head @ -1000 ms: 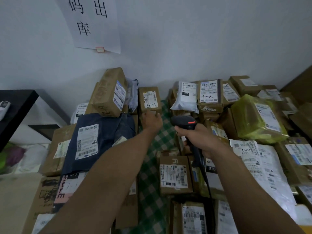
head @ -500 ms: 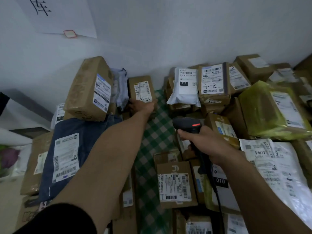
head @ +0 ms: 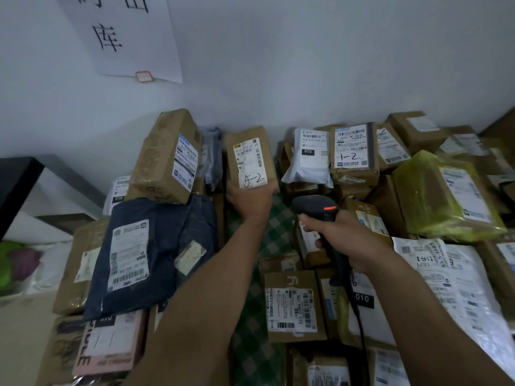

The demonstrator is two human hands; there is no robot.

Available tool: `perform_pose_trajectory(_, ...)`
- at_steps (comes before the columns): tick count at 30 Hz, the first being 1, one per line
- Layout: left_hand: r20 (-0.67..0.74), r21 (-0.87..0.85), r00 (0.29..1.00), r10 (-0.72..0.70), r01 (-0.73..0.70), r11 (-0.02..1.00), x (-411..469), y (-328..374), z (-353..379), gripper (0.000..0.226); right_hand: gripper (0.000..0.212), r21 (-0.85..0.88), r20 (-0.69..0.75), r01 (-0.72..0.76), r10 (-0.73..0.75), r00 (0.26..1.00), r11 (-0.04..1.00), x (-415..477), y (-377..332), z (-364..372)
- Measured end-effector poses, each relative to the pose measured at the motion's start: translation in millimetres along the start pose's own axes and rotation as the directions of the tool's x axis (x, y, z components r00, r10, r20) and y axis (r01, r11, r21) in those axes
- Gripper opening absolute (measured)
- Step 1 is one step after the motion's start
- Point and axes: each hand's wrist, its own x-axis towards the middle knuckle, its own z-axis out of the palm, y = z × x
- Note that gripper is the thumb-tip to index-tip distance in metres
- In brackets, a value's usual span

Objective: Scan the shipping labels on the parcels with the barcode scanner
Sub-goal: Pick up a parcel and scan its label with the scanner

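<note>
Head view, left hand (head: 250,203) gripping brown parcel (head: 249,160) marked "5-2", right hand (head: 348,240) clasping barcode scanner (head: 317,208), neighbouring box (head: 352,151) reads "1-2"

The barcode scanner (head: 317,211) is black, with a red-orange bar on its head. Clock directions below are read from it.

- 11 o'clock: the small box (head: 267,146) is brown cardboard. Its label (head: 249,162) is white with black print and a handwritten black "5-2".
- 7 o'clock: the cloth (head: 256,363) is checked green and white.
- 9 o'clock: the flat mailer (head: 167,246) is dark navy with white labels.
- 3 o'clock: the wrapped parcel (head: 423,201) is yellow-green.
- 12 o'clock: the soft mailer (head: 309,171) is white with a black "010" patch.
- 8 o'clock: one carton (head: 111,355) is pink with black lettering.
- 10 o'clock: the wall sign (head: 145,51) is white with black characters and a red-edged tag.
</note>
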Motion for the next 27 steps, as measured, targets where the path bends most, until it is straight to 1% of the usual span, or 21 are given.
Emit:
perform_pose_trajectory(1,-0.009,-0.070,1.000,0.024,-0.024,0.997,-16,2,-8,0.121,0.014,0.017,-0.001,0.018,-0.018,1.000,1.000,-4,-1,1)
perform_pose_trajectory(3,0.013,-0.152,0.998,0.066,-0.063,0.986,-53,3,-27,0.116,0.022,0.055,-0.026,0.061,-0.060,0.998,0.997,-13,-4,4)
perform_pose_trajectory(7,0.169,-0.185,0.982,0.088,-0.056,0.981,-117,-6,-65,0.113,0.034,0.153,-0.184,0.161,-0.132,0.974,0.975,-32,-7,13)
perform_pose_trajectory(9,0.250,-0.188,0.964,0.089,-0.042,0.981,-140,-12,-78,0.112,0.040,0.178,-0.214,0.197,-0.158,0.964,0.964,-43,-7,17)
perform_pose_trajectory(11,0.295,-0.202,0.950,0.104,-0.044,0.978,-156,-12,-89,0.114,0.043,0.201,-0.212,0.218,-0.175,0.961,0.955,-55,-6,20)
perform_pose_trajectory(13,0.315,-0.231,0.942,0.113,-0.039,0.972,-165,-9,-99,0.122,0.038,0.216,-0.210,0.240,-0.195,0.958,0.946,-70,-7,20)
perform_pose_trajectory(14,0.316,-0.239,0.940,0.125,-0.048,0.970,-166,-10,-103,0.122,0.035,0.214,-0.215,0.254,-0.208,0.954,0.943,-76,-7,20)
perform_pose_trajectory(16,0.324,-0.262,0.932,0.159,-0.073,0.962,-168,-8,-113,0.111,0.030,0.196,-0.231,0.279,-0.232,0.945,0.940,-89,-7,19)
perform_pose_trajectory(18,0.372,-0.294,0.912,0.170,-0.058,0.954,-167,-10,-120,0.099,0.031,0.182,-0.249,0.275,-0.226,0.942,0.944,-97,-6,18)
perform_pose_trajectory(20,0.427,-0.290,0.887,0.174,-0.048,0.956,-167,-10,-129,0.094,0.034,0.192,-0.253,0.264,-0.212,0.944,0.945,-105,-6,18)
perform_pose_trajectory(22,0.452,-0.270,0.873,0.182,-0.060,0.961,-166,-9,-135,0.094,0.033,0.193,-0.238,0.263,-0.215,0.947,0.945,-112,-8,17)
perform_pose_trajectory(24,0.426,-0.261,0.880,0.210,-0.102,0.960,-165,-7,-138,0.093,0.028,0.174,-0.227,0.275,-0.233,0.946,0.946,-120,-10,16)
perform_pose_trajectory(27,0.381,-0.247,0.868,0.319,-0.237,0.940,-161,-5,-138,0.089,0.021,0.094,-0.212,0.302,-0.277,0.937,0.949,-127,-11,17)
